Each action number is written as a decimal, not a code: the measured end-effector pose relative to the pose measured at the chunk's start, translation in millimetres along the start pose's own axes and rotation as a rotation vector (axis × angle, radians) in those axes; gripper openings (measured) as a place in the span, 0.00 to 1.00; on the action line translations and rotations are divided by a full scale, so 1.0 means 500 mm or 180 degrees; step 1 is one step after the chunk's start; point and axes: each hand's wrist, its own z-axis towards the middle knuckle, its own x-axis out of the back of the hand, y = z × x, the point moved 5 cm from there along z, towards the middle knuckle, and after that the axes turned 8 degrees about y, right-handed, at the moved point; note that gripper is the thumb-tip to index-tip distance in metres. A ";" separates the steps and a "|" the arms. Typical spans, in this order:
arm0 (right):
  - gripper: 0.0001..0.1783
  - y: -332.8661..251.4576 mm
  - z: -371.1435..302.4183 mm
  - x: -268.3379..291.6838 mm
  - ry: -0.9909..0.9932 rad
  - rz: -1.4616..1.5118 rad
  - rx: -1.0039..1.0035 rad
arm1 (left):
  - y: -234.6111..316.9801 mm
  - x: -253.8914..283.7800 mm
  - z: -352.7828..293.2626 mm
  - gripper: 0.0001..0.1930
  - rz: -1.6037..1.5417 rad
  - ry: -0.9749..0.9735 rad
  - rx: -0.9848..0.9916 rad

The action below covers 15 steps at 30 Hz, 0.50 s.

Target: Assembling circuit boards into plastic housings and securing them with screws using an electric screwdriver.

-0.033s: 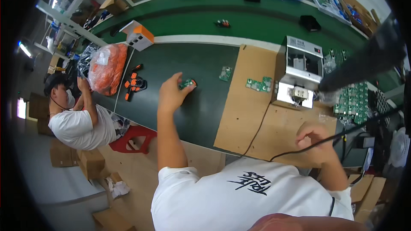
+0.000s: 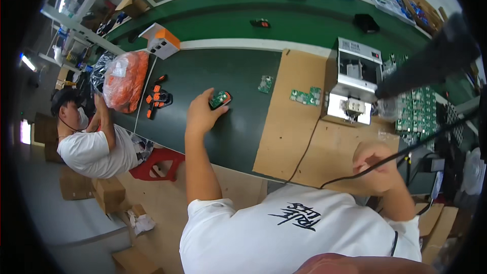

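My left hand (image 2: 201, 113) reaches over the dark green mat. Its thumb and fingers are closed around the edges of a small green circuit board in an orange-and-black housing (image 2: 220, 100), the board facing up. Over the cardboard sheet's right part, my right hand (image 2: 375, 166) is held with curled fingers. A black cable (image 2: 350, 176) crosses in front of it, and what the fingers hold, if anything, is hidden. A loose green circuit board (image 2: 265, 84) lies on the mat, and more green boards (image 2: 306, 97) lie on the cardboard sheet (image 2: 289, 137).
A silver machine (image 2: 357, 66) stands on the cardboard, with many green boards (image 2: 418, 114) right of it. Orange-and-black parts (image 2: 159, 97) and a bag of orange pieces (image 2: 125, 83) lie left, near a seated co-worker (image 2: 96, 144). A dark arm (image 2: 431, 61) juts in. Behind runs a green belt (image 2: 218, 23).
The board in my left hand has turned to show more of its face and its housing. My right hand has shifted slightly. The small item on the green belt looks darker and sits a little farther left.
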 end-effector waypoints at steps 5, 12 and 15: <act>0.26 -0.130 0.061 -0.082 -0.1036 0.1800 -0.0594 | -0.026 -0.011 -0.045 0.33 -0.0860 0.0126 0.0467; 0.35 -0.148 0.046 -0.046 -0.0048 0.2952 0.0365 | 0.054 0.004 -0.058 0.29 -0.1114 0.0039 0.0345; 0.30 -0.148 0.041 -0.015 0.0032 0.2748 0.0753 | 0.101 0.012 -0.048 0.27 -0.1073 0.0190 -0.0072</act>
